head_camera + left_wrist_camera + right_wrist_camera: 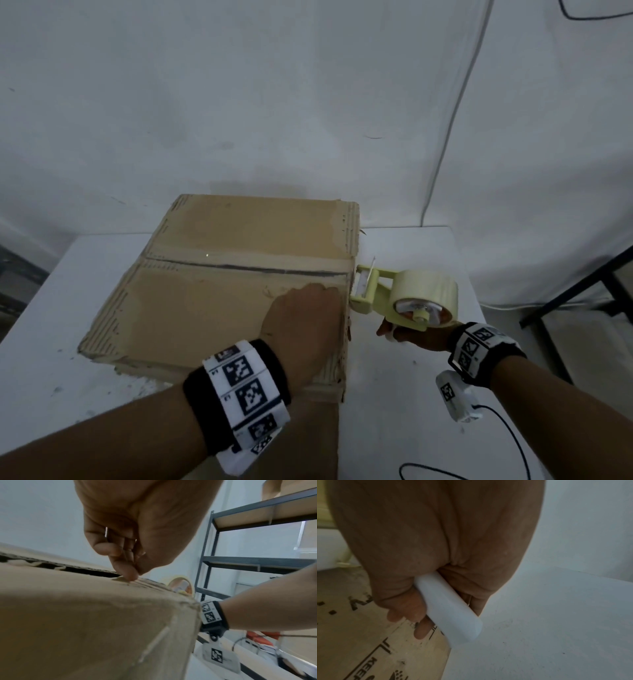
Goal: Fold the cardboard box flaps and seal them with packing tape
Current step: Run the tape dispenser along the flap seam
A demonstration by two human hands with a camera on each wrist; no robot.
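A brown cardboard box [205, 308] lies on the white table [394, 411] with its top flaps folded flat. A dark seam [257, 268] runs across the top between the flaps. My left hand [301, 322] rests on the near flap by the box's right edge. Its bunched fingertips [131, 574] press the cardboard just beside the seam. My right hand [411, 337] grips the white handle [452, 609] of a pale yellow tape dispenser [380, 291]. The dispenser's head sits against the box's right edge at the end of the seam. Its tape roll [426, 291] points away to the right.
The box's printed side wall [351, 642] stands next to my right hand. A dark metal shelf rack [257, 561] stands to the right of the table. A black cable [513, 445] trails from the right wrist camera. A white wall is close behind the box.
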